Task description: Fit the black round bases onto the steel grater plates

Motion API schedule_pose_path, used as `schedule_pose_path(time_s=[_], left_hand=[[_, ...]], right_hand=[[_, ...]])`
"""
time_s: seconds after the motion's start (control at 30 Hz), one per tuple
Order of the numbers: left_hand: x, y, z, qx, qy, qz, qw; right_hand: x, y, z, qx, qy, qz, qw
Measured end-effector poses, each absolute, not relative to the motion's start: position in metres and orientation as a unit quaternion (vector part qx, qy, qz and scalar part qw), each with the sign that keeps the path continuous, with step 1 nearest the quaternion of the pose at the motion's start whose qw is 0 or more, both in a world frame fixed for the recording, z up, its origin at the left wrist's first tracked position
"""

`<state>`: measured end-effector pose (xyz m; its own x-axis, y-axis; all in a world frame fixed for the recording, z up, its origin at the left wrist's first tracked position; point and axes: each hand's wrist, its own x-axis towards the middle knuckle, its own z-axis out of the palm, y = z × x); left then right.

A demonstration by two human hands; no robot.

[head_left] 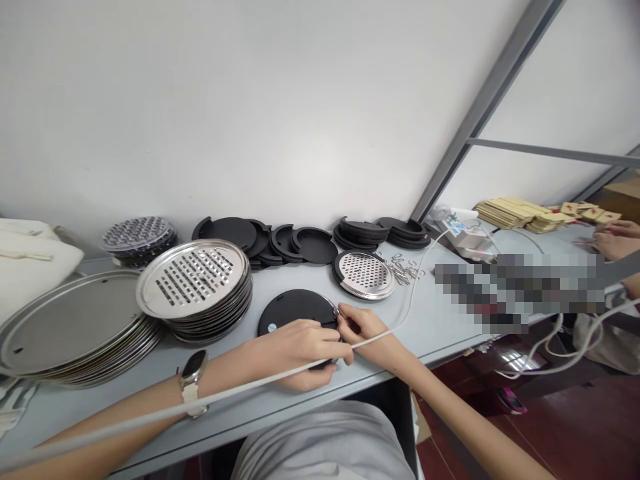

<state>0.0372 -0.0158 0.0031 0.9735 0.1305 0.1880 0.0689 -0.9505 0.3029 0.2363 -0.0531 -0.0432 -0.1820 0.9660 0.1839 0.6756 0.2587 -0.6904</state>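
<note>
A round black disc (295, 307) with a small light-blue sticker lies on the bench in front of me. My left hand (307, 350), with a watch on its wrist, is closed on the disc's near right part. At the disc's right edge, the fingers of my right hand (367, 332) pinch a small shiny metal clip (335, 311). My fingers partly hide that spot, so how the clip sits on the edge cannot be made out. Just beyond my hands rests a round metal grater plate (366, 272) in a black holder. A loose pile of small metal clips (404, 271) lies to its right.
Stacked metal grater plates (193, 283) and larger round plates (70, 320) stand at left. Black round holders (315, 245) line the wall. A white cable (414, 287) hangs across my arms. Beige pieces (510, 212) and another person's hand (617, 239) are at right.
</note>
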Motion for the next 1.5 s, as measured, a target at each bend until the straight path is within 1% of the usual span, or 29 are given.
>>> schedule_pose_path(time_s=[0.57, 0.8, 0.97, 1.5], left_hand=[[0.0376, -0.0157, 0.0009, 0.981, 0.042, 0.118, 0.149], [0.0376, -0.0163, 0.0035, 0.982, 0.054, 0.095, 0.152], [0.0373, -0.0160, 0.0024, 0.982, 0.050, 0.102, 0.150], [0.0374, -0.0163, 0.0029, 0.982, 0.046, 0.108, 0.151]], right_hand=[[0.2359, -0.0518, -0.0428, -0.563, -0.734, 0.233, 0.300], [0.2355, -0.0525, -0.0394, -0.556, -0.746, 0.218, 0.296], [0.2350, -0.0530, -0.0372, -0.551, -0.755, 0.208, 0.289], [0.2334, -0.0529, -0.0399, -0.572, -0.730, 0.227, 0.296]])
